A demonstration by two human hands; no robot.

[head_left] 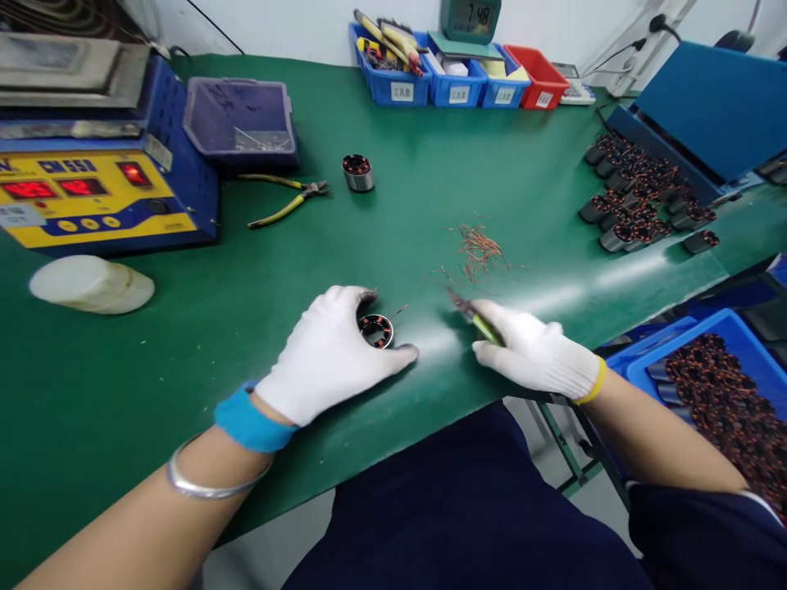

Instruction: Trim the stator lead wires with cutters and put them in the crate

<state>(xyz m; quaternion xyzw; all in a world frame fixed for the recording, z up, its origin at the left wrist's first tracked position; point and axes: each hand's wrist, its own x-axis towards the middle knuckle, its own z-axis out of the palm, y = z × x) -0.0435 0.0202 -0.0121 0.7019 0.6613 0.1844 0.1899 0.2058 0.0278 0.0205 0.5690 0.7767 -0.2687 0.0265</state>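
My left hand (329, 352), in a white glove, curls around a motor stator (384, 342) on the green bench. The stator's ring of copper windings faces up, and one wire end sticks out to its upper right. Part of its body is hidden by my fingers. To the right, my gloved right hand (522, 344) is closed on wire cutters (485, 328) with green handles. Their jaws point up and left, apart from the stator. Just beyond the cutters lies a loose heap of copper wire clippings (479, 250).
Another stator (358, 174) stands farther back beside yellow-handled cutters (286, 201). At left are a blue-yellow heated unit (104, 197), a white cylinder (92, 284) and a purple bin (239, 123). Grouped stators (639, 197) stand at right, above a blue crate (738, 336) of more stators.
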